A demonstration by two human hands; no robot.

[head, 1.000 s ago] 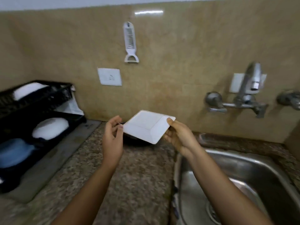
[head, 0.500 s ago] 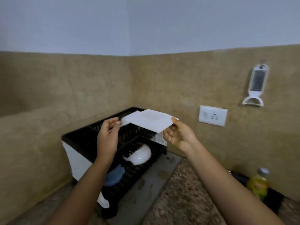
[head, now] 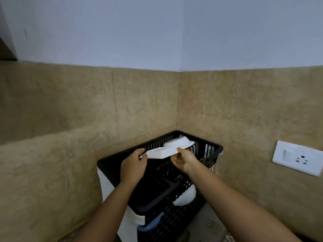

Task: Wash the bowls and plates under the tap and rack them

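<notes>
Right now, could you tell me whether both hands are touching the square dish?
Touching. The head view shows the left hand pinching the left edge of the square dish and the right hand gripping its right edge, above the rack.

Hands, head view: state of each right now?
Left hand: closed on the left edge of the white square plastic dish, above the black slatted dish rack.
Right hand: closed on the same dish's right edge.
</notes>
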